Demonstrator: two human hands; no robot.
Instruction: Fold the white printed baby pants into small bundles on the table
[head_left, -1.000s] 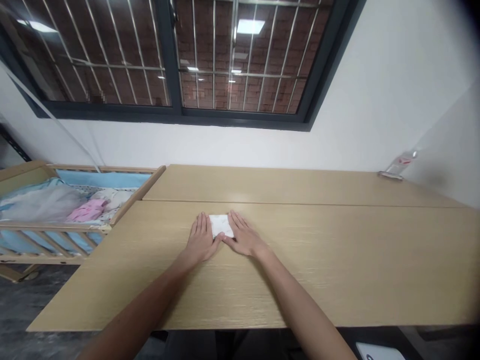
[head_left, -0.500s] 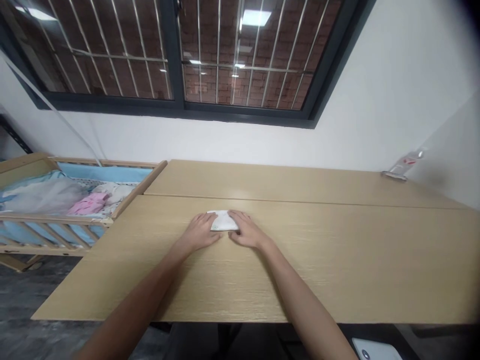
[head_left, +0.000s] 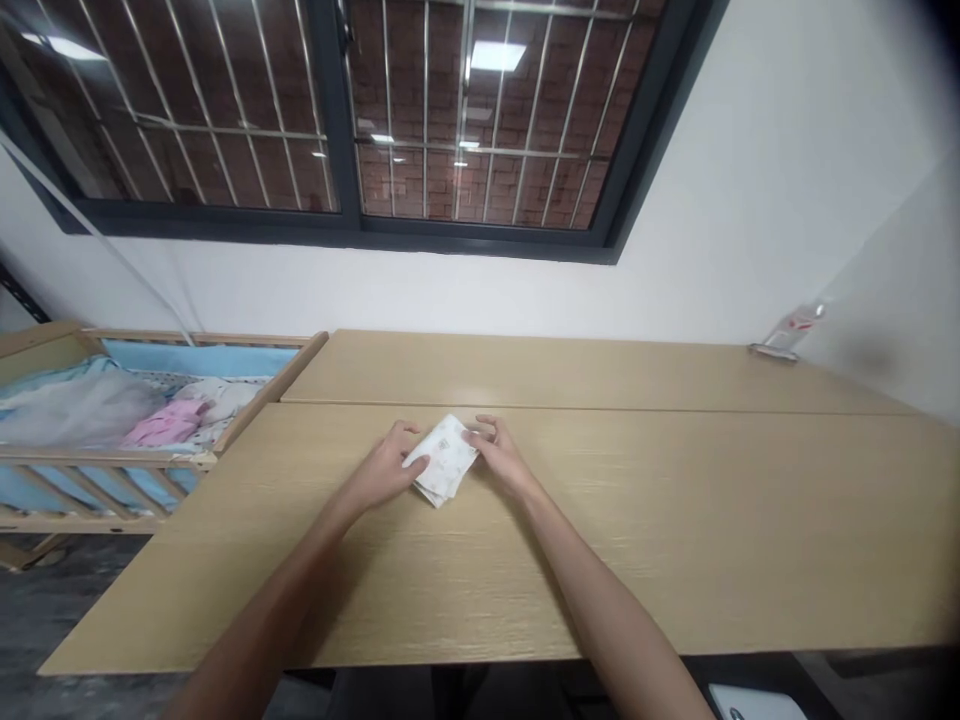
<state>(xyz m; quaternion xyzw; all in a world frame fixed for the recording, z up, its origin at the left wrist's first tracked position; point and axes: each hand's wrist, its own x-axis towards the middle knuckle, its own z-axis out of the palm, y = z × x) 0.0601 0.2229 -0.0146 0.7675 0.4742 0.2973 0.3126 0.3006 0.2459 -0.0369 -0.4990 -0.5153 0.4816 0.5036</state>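
A small folded white cloth (head_left: 445,462) with a faint printed pattern is tilted cornerwise above the tabletop, its layered lower edges showing. My left hand (head_left: 384,468) grips its left corner, thumb across the front and fingers curled behind. At the right corner my right hand (head_left: 501,455) pinches it, thumb on the face and the other fingers bent beyond it. Whether the lowest corner touches the wood I cannot tell.
The pale wooden table (head_left: 675,540) stretches far right, with a seam near its back. A crib (head_left: 214,458) with blue lining and a pink cloth (head_left: 166,422) adjoins it at left. A clear plastic package (head_left: 787,332) lies at the back right. A white device (head_left: 754,703) sits below the front edge.
The cloth was lying flat under both hands; now it is lifted and turned cornerwise, its printed face showing. Both hands have changed from pressing to gripping its corners. The view has shifted slightly.
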